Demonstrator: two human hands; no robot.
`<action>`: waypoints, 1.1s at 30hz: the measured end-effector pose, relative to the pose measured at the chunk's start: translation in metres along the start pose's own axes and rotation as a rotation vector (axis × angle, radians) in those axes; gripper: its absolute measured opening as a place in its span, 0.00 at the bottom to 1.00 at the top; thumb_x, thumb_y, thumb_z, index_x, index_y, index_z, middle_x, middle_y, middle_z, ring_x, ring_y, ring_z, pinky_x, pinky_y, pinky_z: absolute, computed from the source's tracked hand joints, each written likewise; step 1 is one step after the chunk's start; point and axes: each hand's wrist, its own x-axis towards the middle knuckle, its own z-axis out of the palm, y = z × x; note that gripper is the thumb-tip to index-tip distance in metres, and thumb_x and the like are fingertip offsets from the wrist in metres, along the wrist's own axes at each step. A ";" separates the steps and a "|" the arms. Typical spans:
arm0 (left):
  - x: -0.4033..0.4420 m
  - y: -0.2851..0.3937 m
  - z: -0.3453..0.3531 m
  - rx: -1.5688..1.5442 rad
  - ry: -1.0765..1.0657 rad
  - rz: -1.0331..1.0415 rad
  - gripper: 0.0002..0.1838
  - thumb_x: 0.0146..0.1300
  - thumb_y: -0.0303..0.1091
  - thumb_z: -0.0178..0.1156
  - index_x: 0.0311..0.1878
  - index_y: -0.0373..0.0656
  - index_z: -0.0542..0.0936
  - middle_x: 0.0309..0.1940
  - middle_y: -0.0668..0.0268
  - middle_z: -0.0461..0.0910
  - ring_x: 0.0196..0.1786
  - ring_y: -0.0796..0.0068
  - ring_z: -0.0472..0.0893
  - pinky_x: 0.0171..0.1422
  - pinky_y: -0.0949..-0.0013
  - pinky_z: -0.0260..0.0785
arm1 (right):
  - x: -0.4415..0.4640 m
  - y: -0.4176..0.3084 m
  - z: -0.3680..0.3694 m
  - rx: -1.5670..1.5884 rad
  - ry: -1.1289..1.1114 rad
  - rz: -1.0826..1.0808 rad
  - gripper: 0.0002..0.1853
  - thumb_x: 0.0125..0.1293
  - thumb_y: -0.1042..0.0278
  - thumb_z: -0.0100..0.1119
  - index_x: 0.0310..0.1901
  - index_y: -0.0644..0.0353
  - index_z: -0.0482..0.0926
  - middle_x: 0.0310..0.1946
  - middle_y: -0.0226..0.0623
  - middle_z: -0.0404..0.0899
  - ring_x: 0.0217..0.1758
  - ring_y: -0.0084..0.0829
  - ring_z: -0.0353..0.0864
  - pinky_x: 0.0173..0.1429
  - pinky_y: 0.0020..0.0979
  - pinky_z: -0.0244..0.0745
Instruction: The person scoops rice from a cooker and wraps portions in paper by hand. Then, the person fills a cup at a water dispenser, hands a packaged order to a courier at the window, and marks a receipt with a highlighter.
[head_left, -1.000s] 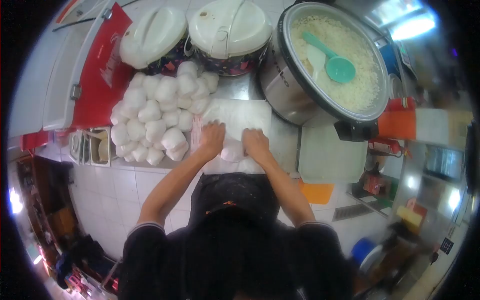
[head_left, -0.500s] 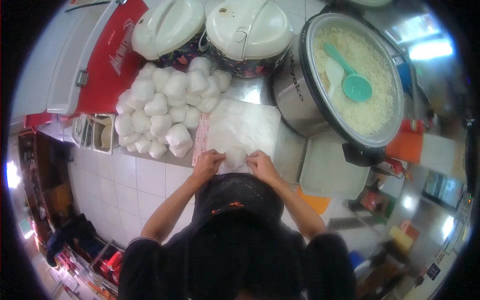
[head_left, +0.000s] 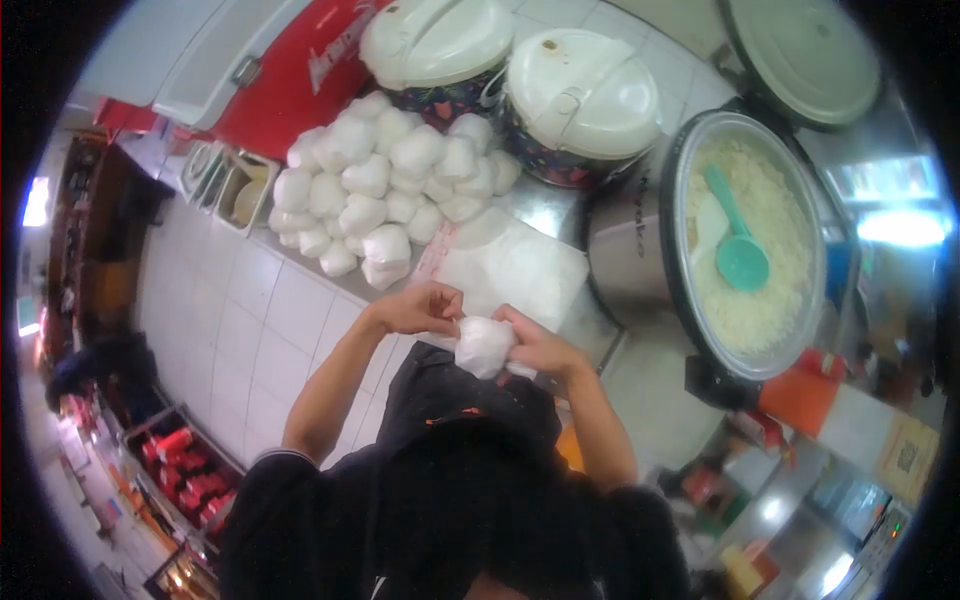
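A rounded white paper-wrapped bundle (head_left: 484, 347) is held up in front of my body, its contents hidden by the wrapper. My right hand (head_left: 540, 348) grips it from the right side, fingers curled around it. On the other side, my left hand (head_left: 428, 308) is closed, fingertips pinched at the bundle's upper left edge. Just beyond my hands lies a stack of white wrapping sheets (head_left: 520, 265) with a red-printed strip at its left. A large heap of similar wrapped bundles (head_left: 365, 175) sits to the left of the sheets.
A big steel cooker (head_left: 635, 225) full of white rice (head_left: 760, 310) stands at the right, a green ladle (head_left: 742, 262) lying in it. Two lidded rice warmers (head_left: 582, 95) stand behind the heap. Small metal containers (head_left: 240, 190) and a red cooler box (head_left: 290, 95) are at the left.
The bundle has been lifted off the sheets toward my body. My right hand now wraps around its side, while my left hand has turned, pinching its edge. The view has tilted.
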 end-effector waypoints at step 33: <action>-0.209 -0.049 0.077 0.369 0.568 0.271 0.43 0.44 0.47 0.86 0.61 0.40 0.75 0.53 0.58 0.79 0.54 0.63 0.79 0.60 0.63 0.72 | 0.108 -0.052 0.182 -1.303 0.278 -0.977 0.43 0.39 0.63 0.83 0.61 0.61 0.74 0.60 0.44 0.76 0.60 0.48 0.77 0.63 0.43 0.75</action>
